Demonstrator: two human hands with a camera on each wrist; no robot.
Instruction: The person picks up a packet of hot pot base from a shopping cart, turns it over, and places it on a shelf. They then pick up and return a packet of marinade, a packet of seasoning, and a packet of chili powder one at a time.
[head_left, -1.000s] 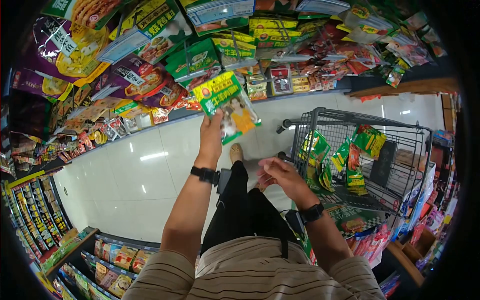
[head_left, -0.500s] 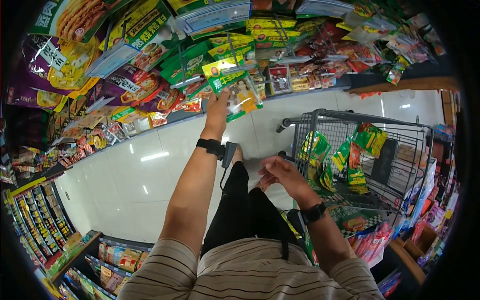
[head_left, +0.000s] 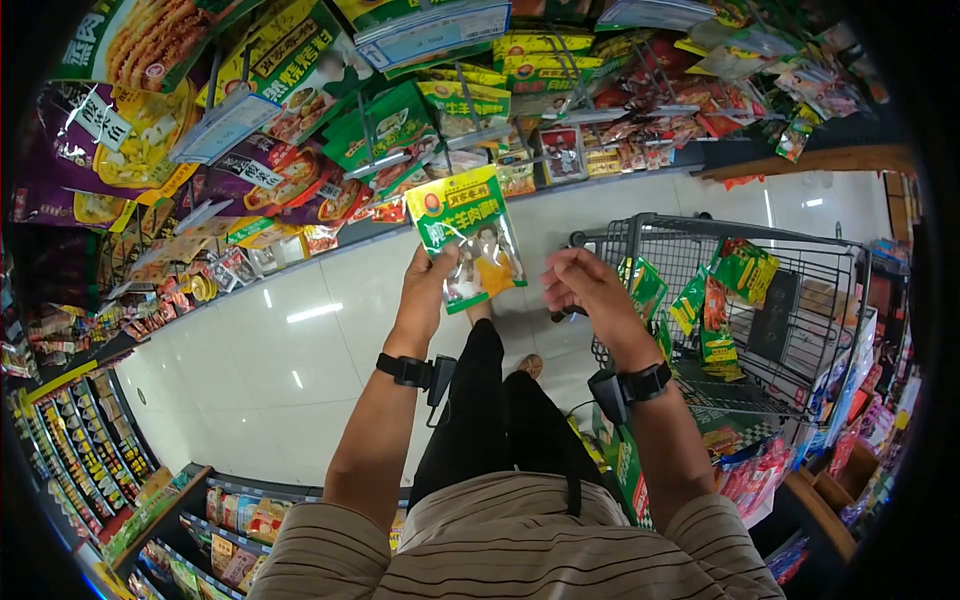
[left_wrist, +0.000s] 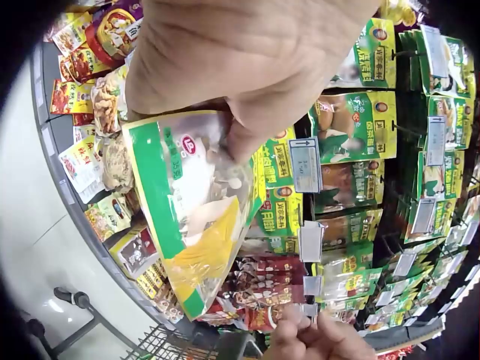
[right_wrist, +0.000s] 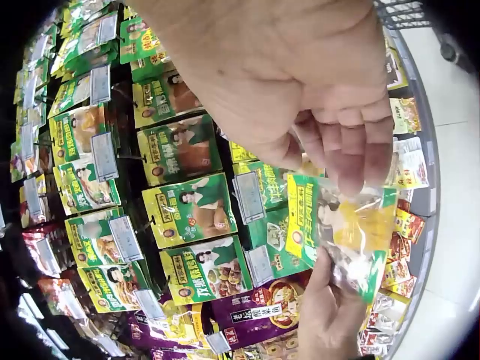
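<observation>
A green and yellow seasoning packet [head_left: 466,238] is pinched at its left edge by my left hand [head_left: 420,300], thumb on its printed front. In the left wrist view the packet [left_wrist: 196,210] hangs below the left hand [left_wrist: 247,67]. My right hand [head_left: 598,300] is just right of the packet, apart from it in the head view, its fingers loosely bent and holding nothing. The right wrist view has the right hand [right_wrist: 300,90] over the packet [right_wrist: 349,229]; whether the fingertips touch it I cannot tell.
Shelves of hanging packets [head_left: 385,125] with price tags [head_left: 430,38] run along the front. A shopping cart [head_left: 740,225] holding several green packets [head_left: 745,270] stands at the right. Pale floor tiles [head_left: 230,370] lie between the shelves; lower shelves [head_left: 240,510] stand behind at the left.
The left hand reached toward the hanging packets, then came back nearer the body with its packet. My right hand has moved forward and right, and the cart's contents appear slightly shifted.
</observation>
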